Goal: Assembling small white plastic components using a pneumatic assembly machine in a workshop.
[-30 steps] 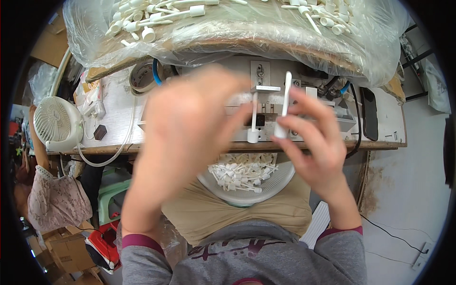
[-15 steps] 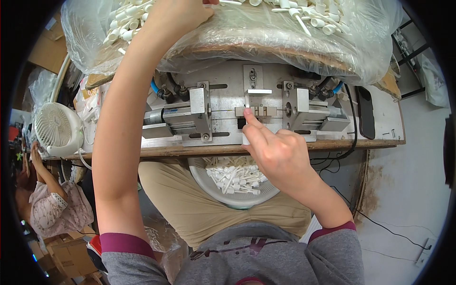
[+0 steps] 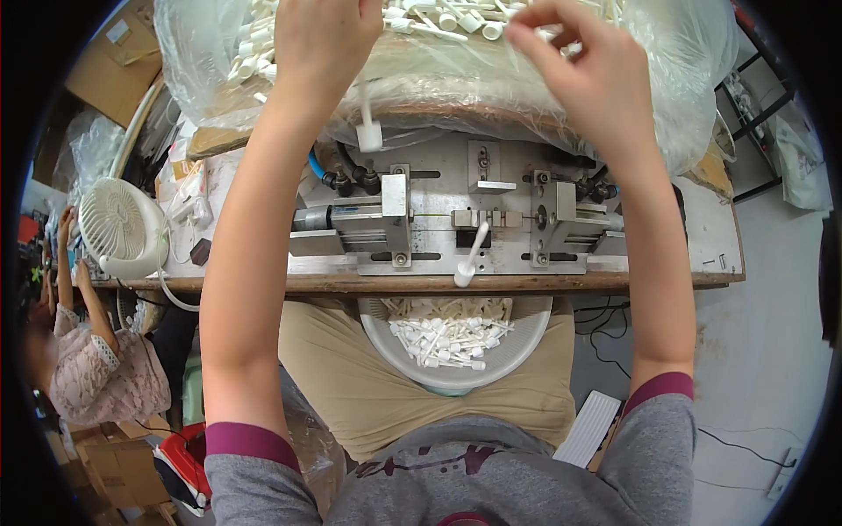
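Observation:
My left hand (image 3: 320, 44) is at the upper edge over the pile of white capped sticks (image 3: 438, 19); its fingertips are cut off or hidden. Just below it shows one white capped stick (image 3: 369, 133), cap down; whether the hand holds it I cannot tell. My right hand (image 3: 605, 74) is raised over the pile's right part, thumb and fingers curled but apart, with nothing plainly between them. Between my forearms stands a metal fixture (image 3: 485, 219) with a cylinder unit on either side. In front of it another white capped stick (image 3: 472, 256) slants, cap toward me.
Clear plastic sheeting (image 3: 412, 79) lies under the pile. A grey basin (image 3: 443, 379) with many capped sticks sits at my lap, below the table edge (image 3: 421, 285). A white fan (image 3: 121, 226) stands at left. Another person (image 3: 110, 377) works farther left.
My right hand has left the fixture and moved up to the pile. The capped stick in front of the fixture and the one below my left hand now show. The view has shifted slightly.

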The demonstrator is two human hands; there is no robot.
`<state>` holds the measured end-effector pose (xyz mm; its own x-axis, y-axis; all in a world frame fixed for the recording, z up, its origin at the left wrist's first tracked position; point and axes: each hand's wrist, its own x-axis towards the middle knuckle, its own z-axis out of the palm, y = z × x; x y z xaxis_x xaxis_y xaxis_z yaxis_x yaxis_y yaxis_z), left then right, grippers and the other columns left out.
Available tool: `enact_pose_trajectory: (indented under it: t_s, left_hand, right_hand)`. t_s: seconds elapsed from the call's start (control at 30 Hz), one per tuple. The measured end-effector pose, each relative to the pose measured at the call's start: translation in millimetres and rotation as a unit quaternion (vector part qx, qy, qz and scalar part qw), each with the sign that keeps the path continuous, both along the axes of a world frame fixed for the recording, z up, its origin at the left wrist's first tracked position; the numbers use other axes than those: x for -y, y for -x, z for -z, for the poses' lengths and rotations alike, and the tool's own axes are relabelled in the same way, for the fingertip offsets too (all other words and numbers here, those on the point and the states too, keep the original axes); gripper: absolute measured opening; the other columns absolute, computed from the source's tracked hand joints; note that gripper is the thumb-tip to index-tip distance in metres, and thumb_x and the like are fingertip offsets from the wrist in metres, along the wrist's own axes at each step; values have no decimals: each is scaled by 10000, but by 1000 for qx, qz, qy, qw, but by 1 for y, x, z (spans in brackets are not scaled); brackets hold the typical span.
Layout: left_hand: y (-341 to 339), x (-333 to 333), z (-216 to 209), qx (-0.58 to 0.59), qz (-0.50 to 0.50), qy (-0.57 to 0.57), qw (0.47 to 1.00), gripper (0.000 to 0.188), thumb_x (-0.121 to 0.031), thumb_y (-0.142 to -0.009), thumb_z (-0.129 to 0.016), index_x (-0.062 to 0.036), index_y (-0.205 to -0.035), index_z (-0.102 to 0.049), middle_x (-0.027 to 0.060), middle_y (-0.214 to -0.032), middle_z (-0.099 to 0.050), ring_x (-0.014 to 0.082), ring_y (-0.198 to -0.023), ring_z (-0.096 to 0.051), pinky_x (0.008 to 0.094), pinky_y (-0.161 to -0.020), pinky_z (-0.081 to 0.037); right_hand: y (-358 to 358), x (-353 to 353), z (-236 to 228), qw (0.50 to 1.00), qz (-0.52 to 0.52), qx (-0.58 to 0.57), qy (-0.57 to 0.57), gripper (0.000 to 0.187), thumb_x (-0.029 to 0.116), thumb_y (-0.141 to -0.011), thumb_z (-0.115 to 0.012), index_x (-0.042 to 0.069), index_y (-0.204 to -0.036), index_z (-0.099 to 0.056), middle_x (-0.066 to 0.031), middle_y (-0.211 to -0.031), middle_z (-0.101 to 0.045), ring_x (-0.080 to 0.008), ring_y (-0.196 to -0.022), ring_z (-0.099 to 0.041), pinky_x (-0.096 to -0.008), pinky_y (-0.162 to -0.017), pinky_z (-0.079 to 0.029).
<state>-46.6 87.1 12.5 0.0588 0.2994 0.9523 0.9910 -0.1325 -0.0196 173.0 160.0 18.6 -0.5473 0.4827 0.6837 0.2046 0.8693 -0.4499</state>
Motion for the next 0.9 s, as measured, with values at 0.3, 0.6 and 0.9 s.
enact_pose_trajectory:
  t_s: [0.3,0.6,0.9]
  left_hand:
    - [1,13,24,9,49,-51,997,188,33,-894,-674,-17,-1075,-674,152,-1069,-567,254,-846,-652,328,-677,-544]
    - [-71,115,21,172,120,42,977,377,9,-744,-829,-70,-1106,-760,106,-1114,-713,265,-1009,-699,347,-885,-600]
    - [-149,136,124,84,45,317,944,310,-136,-707,-833,-39,-990,-751,116,-1239,-705,187,-768,-696,289,-655,-523]
  right_hand:
    - [42,47,67,946,-148,22,-287,124,78,-710,-677,86,-815,-611,-46,-851,-571,-215,-799,-635,-330,-634,-546]
    - [24,28,61,946,-113,-47,-299,244,0,-742,-749,96,-965,-728,-29,-949,-631,-179,-657,-635,-297,-539,-522]
    - [-22,33,49,981,-97,-167,29,323,-68,-843,-676,-20,-1163,-679,-135,-1148,-656,-208,-997,-681,-301,-825,-539]
